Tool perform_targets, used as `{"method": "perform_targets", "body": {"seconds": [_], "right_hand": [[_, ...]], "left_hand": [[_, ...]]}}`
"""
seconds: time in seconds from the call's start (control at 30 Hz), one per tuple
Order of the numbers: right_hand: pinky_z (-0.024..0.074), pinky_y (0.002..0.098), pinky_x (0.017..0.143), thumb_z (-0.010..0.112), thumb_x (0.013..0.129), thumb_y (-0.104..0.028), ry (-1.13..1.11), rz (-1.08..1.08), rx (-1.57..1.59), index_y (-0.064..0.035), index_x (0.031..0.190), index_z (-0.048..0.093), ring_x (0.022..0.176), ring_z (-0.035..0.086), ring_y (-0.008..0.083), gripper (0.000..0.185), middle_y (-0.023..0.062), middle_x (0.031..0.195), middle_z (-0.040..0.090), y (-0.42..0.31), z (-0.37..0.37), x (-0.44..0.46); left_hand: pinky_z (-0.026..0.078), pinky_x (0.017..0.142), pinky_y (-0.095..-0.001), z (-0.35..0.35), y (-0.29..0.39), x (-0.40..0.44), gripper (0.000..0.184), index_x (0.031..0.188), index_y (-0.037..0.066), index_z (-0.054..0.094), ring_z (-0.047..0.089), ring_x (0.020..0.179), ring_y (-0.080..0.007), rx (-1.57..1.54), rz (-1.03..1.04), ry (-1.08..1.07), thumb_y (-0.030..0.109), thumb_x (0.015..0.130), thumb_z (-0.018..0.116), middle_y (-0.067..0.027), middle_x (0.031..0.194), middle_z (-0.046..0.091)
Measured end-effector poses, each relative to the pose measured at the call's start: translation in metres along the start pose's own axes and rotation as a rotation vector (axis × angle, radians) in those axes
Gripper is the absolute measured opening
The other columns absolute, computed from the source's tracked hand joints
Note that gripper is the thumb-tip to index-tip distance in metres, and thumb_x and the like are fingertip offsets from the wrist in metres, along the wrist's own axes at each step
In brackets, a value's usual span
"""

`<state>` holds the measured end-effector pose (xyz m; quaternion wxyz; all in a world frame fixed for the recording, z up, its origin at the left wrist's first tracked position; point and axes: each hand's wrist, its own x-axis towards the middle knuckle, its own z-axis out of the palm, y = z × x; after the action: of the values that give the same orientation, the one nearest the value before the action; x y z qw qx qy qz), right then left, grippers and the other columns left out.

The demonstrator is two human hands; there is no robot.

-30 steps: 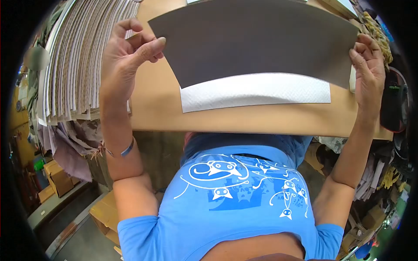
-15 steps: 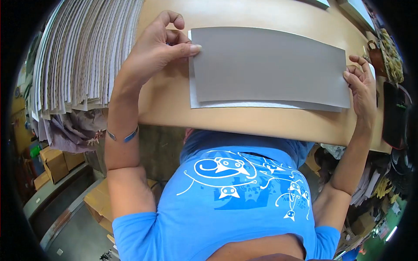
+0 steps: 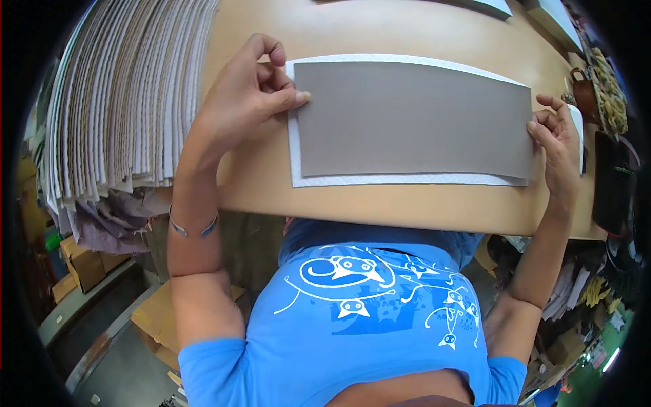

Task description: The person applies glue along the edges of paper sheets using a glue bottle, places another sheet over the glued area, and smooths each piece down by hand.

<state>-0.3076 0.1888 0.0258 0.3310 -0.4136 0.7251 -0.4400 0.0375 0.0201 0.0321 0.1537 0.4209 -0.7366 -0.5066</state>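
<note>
A long grey sheet of board or card (image 3: pixel 413 122) lies over a slightly larger white textured sheet (image 3: pixel 294 159), whose border shows along the left, top and bottom. My left hand (image 3: pixel 254 95) pinches the grey sheet's left edge near its upper corner, thumb on top and fingers bent. At the other end my right hand (image 3: pixel 555 132) grips the grey sheet's right edge between thumb and fingers. Whether the grey sheet rests flat on the white one or hovers slightly, I cannot tell.
Tall stacks of rough-edged sheets (image 3: pixel 129 95) stand at the left of the wooden table (image 3: pixel 380 203). White stacks or boxes (image 3: pixel 553 27) sit at the far right. A brown cup (image 3: pixel 584 91) and a black object (image 3: pixel 614 183) are along the right edge. Cardboard boxes (image 3: pixel 156 315) stand below.
The grey sheet has shifted left relative to the white one, baring a white strip along the top and a wider one at left. Both hands still hold its ends. The view has tilted slightly.
</note>
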Motion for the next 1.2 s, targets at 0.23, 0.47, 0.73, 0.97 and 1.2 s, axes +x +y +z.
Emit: {"method": "perform_targets", "body": {"seconds": [0.23,0.47,0.73,0.97,1.2], "right_hand": [[0.0363,0.0185,0.051,0.057,0.076,-0.002,0.11,-0.063,-0.167,0.0017,0.111,0.048,0.059,0.048,0.0064,0.036,0.0002,0.07,0.055,-0.004,0.012,-0.005],[0.042,0.0221,0.057,0.059,0.074,-0.002,0.216,-0.105,-0.253,0.0017,0.108,0.05,0.06,0.051,0.0083,0.036,0.0028,0.065,0.056,-0.001,0.018,-0.006],[0.0363,0.0163,0.054,0.06,0.075,0.0,0.204,-0.073,-0.185,0.0014,0.115,0.046,0.059,0.044,0.0026,0.042,-0.0015,0.067,0.053,-0.003,0.021,-0.007],[0.0372,0.0169,0.054,0.062,0.073,0.0,0.229,-0.104,-0.295,0.0007,0.114,0.048,0.059,0.044,0.0031,0.043,-0.0019,0.065,0.052,-0.004,0.024,-0.008],[0.0376,0.0171,0.056,0.062,0.073,-0.001,0.232,-0.12,-0.293,0.0003,0.115,0.048,0.059,0.045,0.0034,0.044,-0.0017,0.065,0.052,-0.004,0.024,-0.008]], "left_hand": [[0.046,0.053,-0.0197,0.006,0.006,-0.002,0.034,0.09,0.005,0.041,0.051,0.06,-0.0062,0.078,-0.064,0.059,-0.005,0.071,0.067,-0.0004,0.067,0.05],[0.042,0.052,-0.0186,0.007,0.004,-0.002,0.033,0.087,0.007,0.037,0.049,0.057,-0.0055,0.008,-0.076,0.04,-0.005,0.072,0.064,-0.0005,0.065,0.05],[0.04,0.053,-0.0182,0.005,0.002,-0.001,0.034,0.09,0.009,0.036,0.047,0.058,-0.0048,0.026,-0.065,0.03,-0.005,0.074,0.063,0.0006,0.065,0.048],[0.041,0.054,-0.0179,0.006,0.002,-0.003,0.033,0.091,0.009,0.037,0.047,0.061,-0.0045,0.022,-0.057,0.034,-0.004,0.075,0.063,0.0014,0.067,0.047],[0.039,0.054,-0.0176,0.005,-0.001,-0.005,0.03,0.093,0.009,0.037,0.045,0.061,-0.0046,0.061,-0.038,0.048,0.0,0.078,0.062,0.0016,0.068,0.046]]}}
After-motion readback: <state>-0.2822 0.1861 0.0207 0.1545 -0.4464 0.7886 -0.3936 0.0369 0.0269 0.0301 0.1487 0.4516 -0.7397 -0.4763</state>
